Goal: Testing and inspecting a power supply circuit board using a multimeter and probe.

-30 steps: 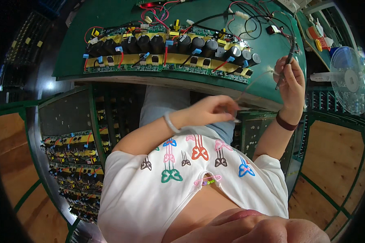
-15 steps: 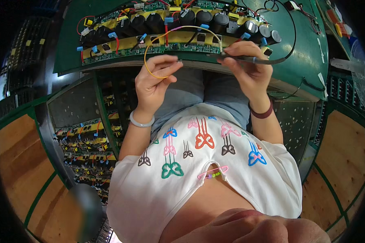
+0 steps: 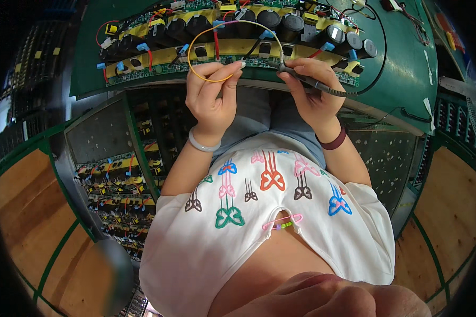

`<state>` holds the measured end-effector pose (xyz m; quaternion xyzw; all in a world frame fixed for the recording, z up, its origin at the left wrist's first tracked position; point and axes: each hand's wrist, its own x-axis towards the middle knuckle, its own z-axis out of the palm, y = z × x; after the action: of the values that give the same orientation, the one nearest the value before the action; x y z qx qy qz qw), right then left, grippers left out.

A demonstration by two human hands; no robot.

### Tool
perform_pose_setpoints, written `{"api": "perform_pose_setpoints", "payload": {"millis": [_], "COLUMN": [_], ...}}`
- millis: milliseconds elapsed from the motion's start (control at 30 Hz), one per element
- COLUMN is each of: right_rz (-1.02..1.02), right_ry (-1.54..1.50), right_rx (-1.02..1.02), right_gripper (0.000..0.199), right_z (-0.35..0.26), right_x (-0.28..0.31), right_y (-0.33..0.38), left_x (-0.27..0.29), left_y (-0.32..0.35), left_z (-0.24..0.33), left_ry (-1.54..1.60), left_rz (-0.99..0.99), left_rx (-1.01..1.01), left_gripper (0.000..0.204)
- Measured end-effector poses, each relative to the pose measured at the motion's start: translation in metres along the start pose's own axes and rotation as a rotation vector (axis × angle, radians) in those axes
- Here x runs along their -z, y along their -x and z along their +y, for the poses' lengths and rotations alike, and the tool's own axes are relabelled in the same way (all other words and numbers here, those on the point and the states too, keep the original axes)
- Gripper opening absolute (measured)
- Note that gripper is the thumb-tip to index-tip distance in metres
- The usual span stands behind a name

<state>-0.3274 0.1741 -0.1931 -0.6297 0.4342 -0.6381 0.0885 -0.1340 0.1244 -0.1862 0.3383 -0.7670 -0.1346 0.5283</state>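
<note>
Yellow lead point(image 3: 190, 48) loops from the dark probe point(image 3: 307, 79), pinched by the right hand's point(image 3: 320, 98) fingers, to the left hand's point(image 3: 217, 100), apparently pinching its other end, all by the worktop's point(image 3: 404, 79) front edge; lead handling seems in hand, calling for steady fingers.

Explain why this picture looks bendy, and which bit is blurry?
In the head view, the fisheye lens bends the green table and darkens the corners; also in the head view, a dark shape at lower left is too blurred to name.
</note>
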Motion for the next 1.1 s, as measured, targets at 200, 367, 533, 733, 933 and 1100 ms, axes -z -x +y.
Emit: {"api": "perform_pose_setpoints", "payload": {"millis": [200, 367, 533, 733, 933, 1100], "right_rz": [-0.029, -0.034, -0.041, -0.06, -0.059, -0.083], "right_ry": [0.017, 0.037, 0.057, 0.093, 0.126, 0.175], "right_rx": [-0.018, -0.022, -0.004, 0.023, 0.06, 0.05], "right_gripper": [0.03, 0.029, 0.03, 0.031, 0.032, 0.032], "right_z": [-0.002, -0.002, -0.003, -0.004, -0.001, -0.004], "right_x": [0.001, 0.001, 0.002, 0.002, -0.001, -0.003], "right_y": [0.0, 0.0, -0.001, -0.001, -0.001, -0.005], "left_x": [-0.001, -0.003, -0.005, -0.006, -0.006, -0.004], "left_y": [0.007, 0.009, 0.009, 0.01, 0.008, 0.004], "left_z": [-0.008, -0.01, -0.009, -0.008, -0.011, -0.011], "left_ry": [-0.034, -0.045, -0.067, -0.087, -0.073, -0.089], "left_rz": [0.028, -0.024, -0.027, -0.05, -0.067, -0.058], "left_rx": [0.023, 0.016, 0.016, -0.003, -0.006, 0.003], "left_gripper": [0.017, 0.017, 0.016, 0.014, 0.015, 0.013]}}
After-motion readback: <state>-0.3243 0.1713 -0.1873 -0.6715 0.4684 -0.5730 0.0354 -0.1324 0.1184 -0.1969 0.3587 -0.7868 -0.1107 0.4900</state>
